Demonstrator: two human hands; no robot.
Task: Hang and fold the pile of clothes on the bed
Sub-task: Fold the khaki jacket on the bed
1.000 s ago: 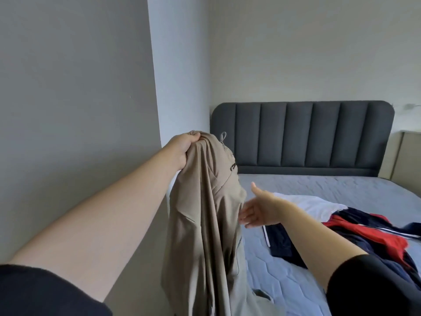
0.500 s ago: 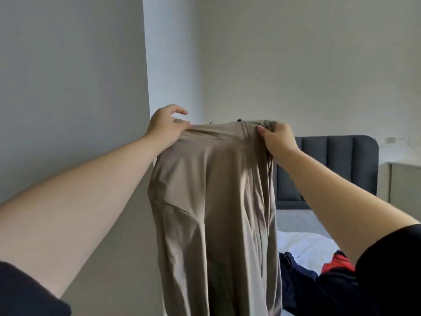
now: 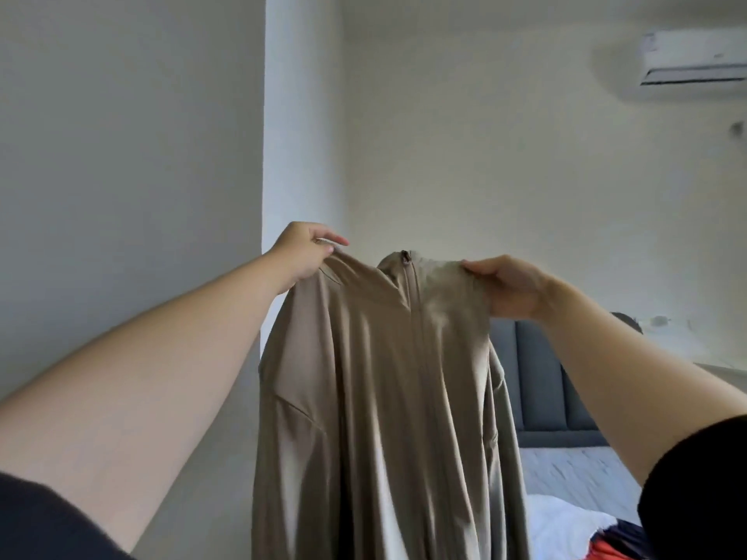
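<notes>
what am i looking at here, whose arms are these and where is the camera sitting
There is no machine here. These are a person's two bare arms, seen by a wide-angle camera worn on their head, so every picture shares that one viewpoint. The left hand pinches one shoulder of a beige zip-up top. The right hand grips the other side near the collar, so the top hangs spread in the air between them. Behind it, at the lower right, is the bed with a dark padded headboard. On the bed lie a white garment and red and navy clothes, only partly in view. An air conditioner sits high on the wall.
</notes>
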